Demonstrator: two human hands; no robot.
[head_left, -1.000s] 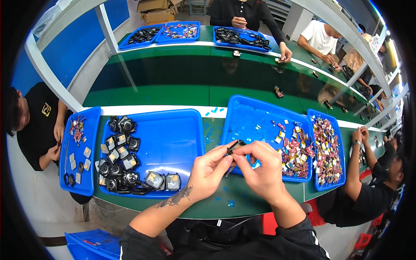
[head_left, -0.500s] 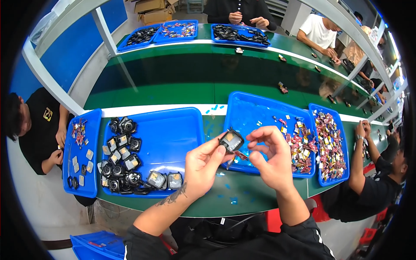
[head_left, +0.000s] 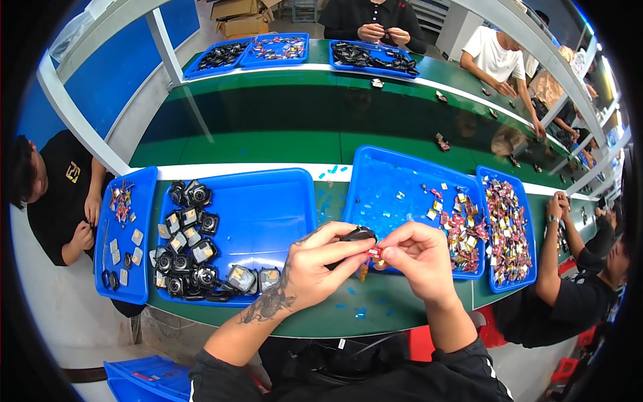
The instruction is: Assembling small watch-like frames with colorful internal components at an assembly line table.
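Note:
Over the front edge of the bench, my left hand grips a black watch case, now turned edge-on, so its inside is hidden. Thumb and fingers of my right hand pinch a small red circuit board just below the case, close against my left fingertips. A short amber strip hangs beneath the board. Whether the board is joined to the case I cannot tell. To the left, a blue tray holds several similar black watch cases gathered along its left side and front.
Right of centre, a blue tray carries red-and-yellow small parts and blue film scraps. Beside it stands a narrower tray full of such parts. A smaller tray lies far left. Co-workers sit on both sides and across the green conveyor.
My left hand has tipped the watch case from face-up to edge-on. My right hand has come in from the right, its spread fingers closing on the red board.

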